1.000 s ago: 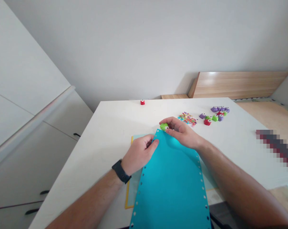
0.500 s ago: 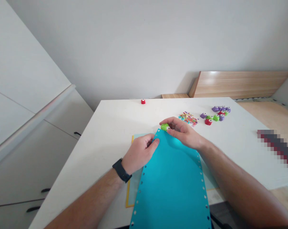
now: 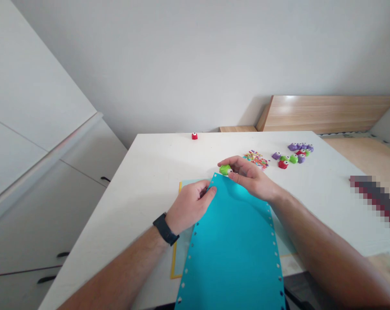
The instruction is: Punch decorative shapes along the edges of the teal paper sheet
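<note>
A long blue paper sheet [image 3: 233, 254] with star-shaped holes along its sides slopes toward me. My left hand [image 3: 195, 200], below a black wristband, pinches the sheet's far left corner between thumb and fingers. At the far edge, my right hand [image 3: 246, 174] is closed round a small green craft punch [image 3: 225, 169] with an eye on it. The punch sits right by the corner, next to one star hole. Whether the paper is inside its slot, I cannot tell. Under the sheet lies a pale board with a yellow edge [image 3: 176, 254].
Several purple, green and red punches [image 3: 293, 158] stand at the back right of the white table [image 3: 143, 181]. Beside them is a pile of colourful paper bits [image 3: 255, 159]. One red punch [image 3: 194, 136] is at the back edge. White cabinets [image 3: 82, 189] are on the left.
The view has shifted very slightly. My right hand and the green punch have edged a little to the right along the far edge. My left hand keeps its pinch on the sheet.
</note>
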{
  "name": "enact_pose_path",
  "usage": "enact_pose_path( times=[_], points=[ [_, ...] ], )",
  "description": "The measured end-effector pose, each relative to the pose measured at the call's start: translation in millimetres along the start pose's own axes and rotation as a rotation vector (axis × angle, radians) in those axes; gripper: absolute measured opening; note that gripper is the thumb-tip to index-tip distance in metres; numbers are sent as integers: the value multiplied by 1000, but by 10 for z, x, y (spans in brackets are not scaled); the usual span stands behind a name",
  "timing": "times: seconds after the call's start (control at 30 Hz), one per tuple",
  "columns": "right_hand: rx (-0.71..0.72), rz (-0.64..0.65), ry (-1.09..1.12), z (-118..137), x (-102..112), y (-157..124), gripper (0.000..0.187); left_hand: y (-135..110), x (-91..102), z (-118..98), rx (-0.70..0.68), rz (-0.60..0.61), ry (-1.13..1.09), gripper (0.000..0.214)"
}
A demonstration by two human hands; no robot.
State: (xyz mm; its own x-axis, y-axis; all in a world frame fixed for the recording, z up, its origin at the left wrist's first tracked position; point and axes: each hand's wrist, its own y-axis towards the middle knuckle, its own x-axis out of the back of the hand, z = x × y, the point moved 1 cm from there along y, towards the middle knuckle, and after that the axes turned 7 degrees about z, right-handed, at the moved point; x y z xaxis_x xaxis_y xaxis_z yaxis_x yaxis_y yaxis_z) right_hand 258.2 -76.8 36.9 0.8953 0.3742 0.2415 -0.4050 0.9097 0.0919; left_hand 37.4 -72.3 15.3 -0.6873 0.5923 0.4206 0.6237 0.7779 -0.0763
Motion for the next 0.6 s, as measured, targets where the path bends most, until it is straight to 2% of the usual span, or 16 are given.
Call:
enact_pose_path(
  times=[0.6],
  points=[
    [14, 20, -63, 23, -16, 6, 36, 8, 1, 11, 8, 12, 2, 37]
  ],
)
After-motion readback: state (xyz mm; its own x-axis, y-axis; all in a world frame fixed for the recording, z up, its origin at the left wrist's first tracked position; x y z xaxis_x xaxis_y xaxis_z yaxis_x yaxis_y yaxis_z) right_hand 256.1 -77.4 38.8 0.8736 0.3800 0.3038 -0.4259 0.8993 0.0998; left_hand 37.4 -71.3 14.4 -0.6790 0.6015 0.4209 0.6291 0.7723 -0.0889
